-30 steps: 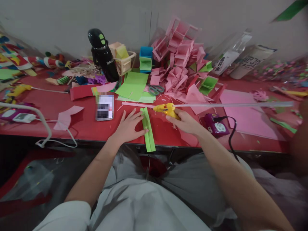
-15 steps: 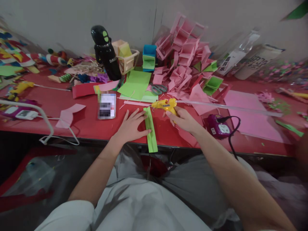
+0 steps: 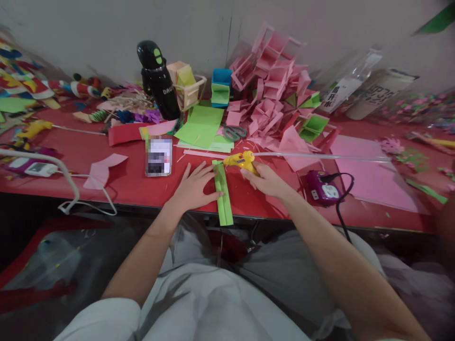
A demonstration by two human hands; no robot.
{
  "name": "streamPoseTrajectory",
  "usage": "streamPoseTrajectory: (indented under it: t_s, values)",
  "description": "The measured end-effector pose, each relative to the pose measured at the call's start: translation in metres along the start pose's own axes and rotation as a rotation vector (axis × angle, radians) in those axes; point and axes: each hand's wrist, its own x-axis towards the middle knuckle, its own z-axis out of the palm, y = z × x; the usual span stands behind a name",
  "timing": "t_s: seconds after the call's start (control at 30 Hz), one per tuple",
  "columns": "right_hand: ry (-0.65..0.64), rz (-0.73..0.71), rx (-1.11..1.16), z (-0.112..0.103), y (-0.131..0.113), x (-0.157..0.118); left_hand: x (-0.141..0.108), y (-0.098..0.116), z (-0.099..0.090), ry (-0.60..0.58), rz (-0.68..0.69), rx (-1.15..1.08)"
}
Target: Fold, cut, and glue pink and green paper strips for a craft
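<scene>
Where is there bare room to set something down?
Bare red tabletop shows between the folded pink paper and smartphone; a smaller patch lies between the green paper strip and right hand. Pink paper boxes crowd against the wall.

Dim, flat light; outer edges stretched, blurred; phone screen (image 3: pixel 159 157) pixelated.

Lime-green folded paper strip (image 3: pixel 223 210); yellow pistol-shaped plastic glue gun (image 3: pixel 242 159), translucent whitish rod (image 3: pixel 320 156); red worktop (image 3: pixel 192 215); black cylindrical bottle (image 3: pixel 161 97), pale lettering, green lid patch (image 3: pixel 158 56).
</scene>
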Motion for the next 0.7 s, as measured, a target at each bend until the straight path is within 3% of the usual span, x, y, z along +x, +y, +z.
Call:
streamPoseTrajectory:
  t_s: [0.7]
  values:
    - [-0.043, 0.061, -0.005, -0.0052, -0.0082, -0.0085, -0.0012, 0.0005, 0.0004, 0.015, 0.004, -0.003]
